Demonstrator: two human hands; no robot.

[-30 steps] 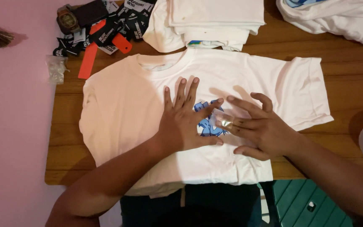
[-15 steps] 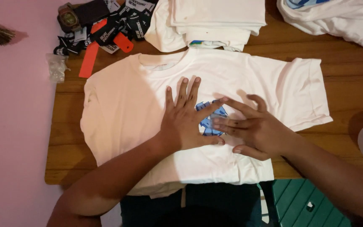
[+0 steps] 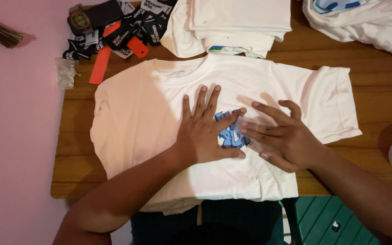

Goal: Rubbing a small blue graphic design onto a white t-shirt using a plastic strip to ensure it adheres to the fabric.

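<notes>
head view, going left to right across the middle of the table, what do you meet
left sleeve → left hand → blue print → right hand → right sleeve → bare wood table

The right hand (image 3: 286,140) is now spread wider and drawn slightly rightward across the white cotton T-shirt (image 3: 150,113), its fingers (image 3: 268,111) blurred in motion. More of the blue chest print (image 3: 230,136) is uncovered between the hands.
</notes>
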